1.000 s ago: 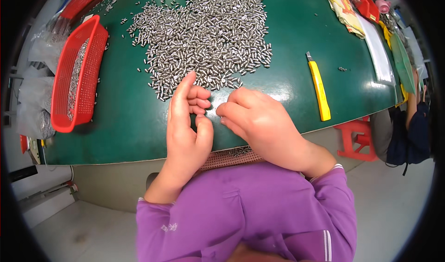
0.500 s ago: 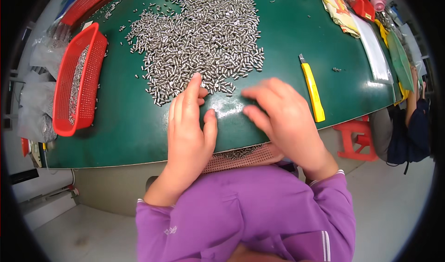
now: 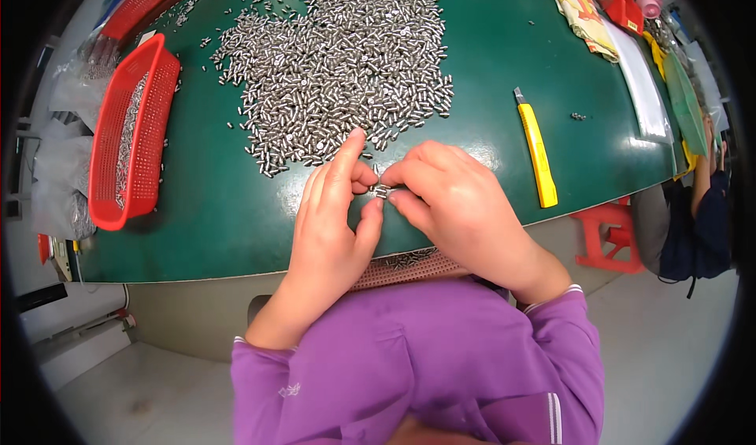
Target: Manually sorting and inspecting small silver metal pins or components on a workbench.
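Observation:
Over the table's near edge, my left hand (image 3: 332, 202) and my right hand (image 3: 457, 196) meet fingertip to fingertip. Between them are a few small silvery metal pins (image 3: 380, 191), short cylinders. My right thumb and forefinger pinch at these from the right. The left thumb and a curled finger close on them from the other side, while the left forefinger points out toward the pile. Just beyond my fingers spreads a broad heap of the same pins (image 3: 339, 75). Fingertips partly cover the held pins, so their exact number is unclear.
A red perforated basket (image 3: 161, 75) with pins inside stands at left. A yellow utility knife (image 3: 538, 155) lies on the green table (image 3: 488, 75) at right. Below the table edge is a pinkish basket (image 3: 370, 277) with pins. A red stool (image 3: 606, 236) and another person (image 3: 697, 224) are at far right.
My hands have come together from a gap, the left moving right and the right moving slightly left. Several metal pins now show between the fingertips.

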Available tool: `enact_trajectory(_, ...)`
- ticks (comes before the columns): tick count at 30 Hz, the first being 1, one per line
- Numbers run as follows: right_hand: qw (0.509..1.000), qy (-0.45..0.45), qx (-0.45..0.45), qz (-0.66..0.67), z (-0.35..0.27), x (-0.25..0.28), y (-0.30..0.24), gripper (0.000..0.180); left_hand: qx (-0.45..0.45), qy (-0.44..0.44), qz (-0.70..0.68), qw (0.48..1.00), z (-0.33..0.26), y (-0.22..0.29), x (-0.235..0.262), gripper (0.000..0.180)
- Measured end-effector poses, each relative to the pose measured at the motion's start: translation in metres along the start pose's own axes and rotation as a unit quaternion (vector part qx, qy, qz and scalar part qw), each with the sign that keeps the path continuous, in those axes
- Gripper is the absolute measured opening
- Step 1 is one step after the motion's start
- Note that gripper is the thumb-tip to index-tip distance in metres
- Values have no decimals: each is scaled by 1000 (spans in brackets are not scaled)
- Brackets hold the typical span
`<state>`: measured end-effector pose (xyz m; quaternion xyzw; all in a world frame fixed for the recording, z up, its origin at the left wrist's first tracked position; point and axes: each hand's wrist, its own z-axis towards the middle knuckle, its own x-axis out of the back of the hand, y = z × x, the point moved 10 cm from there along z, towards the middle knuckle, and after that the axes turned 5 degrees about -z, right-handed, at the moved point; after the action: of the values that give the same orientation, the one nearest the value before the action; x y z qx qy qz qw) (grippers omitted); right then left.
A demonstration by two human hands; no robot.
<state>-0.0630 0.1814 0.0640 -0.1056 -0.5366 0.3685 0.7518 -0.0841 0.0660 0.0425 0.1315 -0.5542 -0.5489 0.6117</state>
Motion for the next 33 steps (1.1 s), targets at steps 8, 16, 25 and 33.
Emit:
enact_trajectory(8,1000,-11,-12,-3,1,-1,1,20,-12,0,-11,1000,-1,-1,1,76)
enact_trajectory(16,1000,-22,-16,6,4,-5,-2,25,-3,11,-21,1000,-5,-3,4,73)
enact_trajectory(25,999,-48,1,19,7,-10,-9,24,9,14,2,1000,-6,-4,11,76)
enact_trajectory(33,997,-56,27,50,9,-16,-12,23,29,-9,8,1000,-5,-8,15,77)
